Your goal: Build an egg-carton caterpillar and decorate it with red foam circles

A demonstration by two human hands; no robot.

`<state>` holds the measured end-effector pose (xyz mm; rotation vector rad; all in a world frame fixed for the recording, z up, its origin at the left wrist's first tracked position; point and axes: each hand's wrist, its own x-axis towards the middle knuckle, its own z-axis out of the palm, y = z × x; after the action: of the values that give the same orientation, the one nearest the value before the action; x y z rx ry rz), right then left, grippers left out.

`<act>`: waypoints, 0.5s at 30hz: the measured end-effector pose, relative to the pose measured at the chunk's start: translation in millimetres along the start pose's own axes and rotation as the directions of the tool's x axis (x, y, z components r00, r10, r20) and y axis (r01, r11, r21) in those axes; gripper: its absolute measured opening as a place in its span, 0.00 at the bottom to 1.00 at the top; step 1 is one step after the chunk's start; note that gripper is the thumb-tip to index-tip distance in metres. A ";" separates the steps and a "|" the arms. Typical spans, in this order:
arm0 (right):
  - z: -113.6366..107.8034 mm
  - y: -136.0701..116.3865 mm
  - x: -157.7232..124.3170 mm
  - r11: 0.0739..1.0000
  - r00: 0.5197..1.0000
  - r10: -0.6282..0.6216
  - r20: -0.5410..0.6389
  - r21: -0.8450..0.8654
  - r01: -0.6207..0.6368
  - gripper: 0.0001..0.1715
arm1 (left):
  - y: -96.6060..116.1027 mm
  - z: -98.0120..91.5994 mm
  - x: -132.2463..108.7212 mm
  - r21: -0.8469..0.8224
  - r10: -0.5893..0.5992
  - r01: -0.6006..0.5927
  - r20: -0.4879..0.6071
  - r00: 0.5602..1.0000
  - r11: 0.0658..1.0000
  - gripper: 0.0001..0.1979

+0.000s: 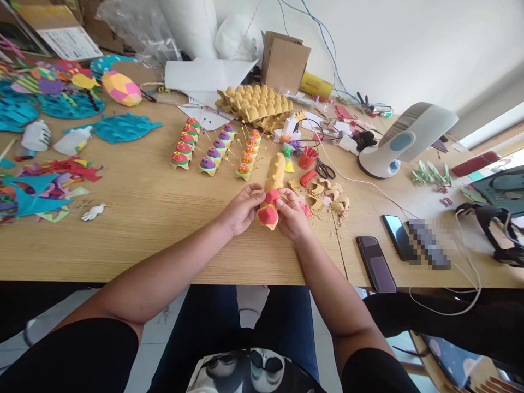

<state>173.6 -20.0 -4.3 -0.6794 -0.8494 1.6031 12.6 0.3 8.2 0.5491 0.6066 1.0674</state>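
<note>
Below the pale wall (393,49), the table (102,240) carried a fan (417,128) and an egg tray (254,103), while above its front middle the left hand (241,212) and right hand (293,217), fingers bent nearly closed, pinched a carton strip (275,172) between them, its two near bumps coated in red clay (268,216).

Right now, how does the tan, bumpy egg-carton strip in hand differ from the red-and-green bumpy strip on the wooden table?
The left hand and right hand hold the tan egg-carton strip; the red-and-green strip rests on the wooden table. The tan strip has red only on nearer bumps; the red-and-green strip, along its row. The red-and-green strip has green bands; the tan strip shows none. Both are bumpy.
</note>
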 end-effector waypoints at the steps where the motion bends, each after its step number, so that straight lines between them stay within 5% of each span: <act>1: 0.1 -0.2 0.1 1.000 1.000 0.001 -0.005 -0.007 -0.001 0.24 | -0.4 -0.4 0.1 0.004 0.002 -0.002 0.007 1.000 1.000 0.22; 7: -0.9 -1.2 0.8 0.999 1.000 -0.020 -0.002 -0.027 0.019 0.26 | 0.8 -1.3 0.2 0.035 0.010 -0.011 0.037 0.999 0.999 0.27; 15: -3.2 -0.4 2.5 0.992 0.998 -0.056 -0.003 -0.110 0.055 0.25 | 1.8 -10.0 6.2 0.323 0.084 -0.094 0.046 0.995 0.942 0.31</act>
<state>175.9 -16.9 -5.8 -0.7315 -0.9494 1.5127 6.7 7.9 1.1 0.8873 0.7421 1.0471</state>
